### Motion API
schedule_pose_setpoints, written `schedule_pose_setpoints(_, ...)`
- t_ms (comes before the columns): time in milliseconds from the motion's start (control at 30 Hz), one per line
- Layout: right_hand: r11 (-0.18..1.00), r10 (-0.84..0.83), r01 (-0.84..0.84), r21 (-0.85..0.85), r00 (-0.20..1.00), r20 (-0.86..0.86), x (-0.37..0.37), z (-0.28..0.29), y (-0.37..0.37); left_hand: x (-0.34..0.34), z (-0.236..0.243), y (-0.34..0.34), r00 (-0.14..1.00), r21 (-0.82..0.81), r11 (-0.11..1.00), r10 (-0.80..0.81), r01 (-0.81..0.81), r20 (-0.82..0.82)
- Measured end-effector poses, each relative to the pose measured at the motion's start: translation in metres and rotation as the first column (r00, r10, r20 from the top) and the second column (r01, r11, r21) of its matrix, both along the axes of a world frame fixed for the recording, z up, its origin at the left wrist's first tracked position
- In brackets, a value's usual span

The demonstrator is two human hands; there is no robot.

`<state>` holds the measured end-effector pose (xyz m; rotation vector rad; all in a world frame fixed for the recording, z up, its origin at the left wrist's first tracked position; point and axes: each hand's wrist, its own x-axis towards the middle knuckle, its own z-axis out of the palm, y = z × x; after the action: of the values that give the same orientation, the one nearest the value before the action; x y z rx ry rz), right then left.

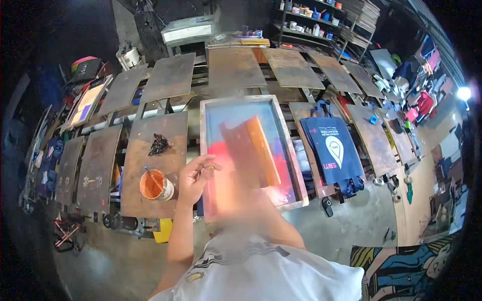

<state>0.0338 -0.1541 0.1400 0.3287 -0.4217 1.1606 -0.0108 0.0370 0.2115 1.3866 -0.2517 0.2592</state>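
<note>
- On the left-hand board [131,168] of the counter, below the middle and toward the right edge: a bucket [169,191], pale outside, with orange paint [152,186] coating the inner wall. Inside, a thin stick [147,170] with a bluish end, leaning at the rim. Depth of the paint impossible to tell.
- Higher on the same board, between bucket and top edge: a dark crumpled bundle [159,144], too tangled to identify.
- To the right of that board: a wooden frame [288,143] with blue mesh [241,113] and red paint [218,150], mostly toward the lower half. Lower left corner partly lost in blur.
- Over the middle of the frame: a tilted squeegee [265,150], orange-brown bar toward the frame's right edge, left part smeared. Cannot tell whether touching the mesh.
- At the frame's left edge: left hand [196,174], grip loosely curled, fingers apart, nothing visible between them.
- Across the frame's lower edge: right forearm [283,220]. Right hand hidden by blur and squeegee; cannot tell the state of that grip, clamped on the squeegee or not.
- On the next board to the right: a dark blue bag [326,145], handles past the top edge, inside out of sight.
- Beyond the counter's far edge: a shelf [307,35] of tubs [326,16] and bottles [316,30], cut off above, contents too small to tell.
</note>
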Motion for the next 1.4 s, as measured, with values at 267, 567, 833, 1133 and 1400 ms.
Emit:
schedule_pose_setpoints(267,0.846,-0.324,0.370,-0.383,0.929,0.181,0.010,0.032,-0.088,-0.001,0.041,-0.084,0.965,0.135,0.977,0.135,-0.167,0.224)
schedule_pose_setpoints(567,0.949,-0.244,0.228,-0.218,0.968,-0.049,-0.001,0.047,-0.118,-0.005,0.077,-0.145,0.831,0.448,0.754,0.229,-0.481,0.506)
schedule_pose_setpoints(833,0.923,0.329,-0.327,0.203,0.944,0.028,-0.003,0.008,-0.103,-0.004,0.103,-0.171,0.705,0.548,0.472,0.268,-0.691,0.657)
schedule_pose_setpoints(1133,0.833,0.457,-0.468,0.295,0.883,0.110,-0.011,0.018,-0.083,-0.008,0.108,-0.171,0.714,0.591,0.413,0.283,-0.693,0.640)
schedule_pose_setpoints(1400,0.811,0.514,-0.528,0.253,0.849,0.123,-0.019,0.003,-0.053,-0.016,0.111,-0.150,0.714,0.600,0.391,0.319,-0.698,0.623)
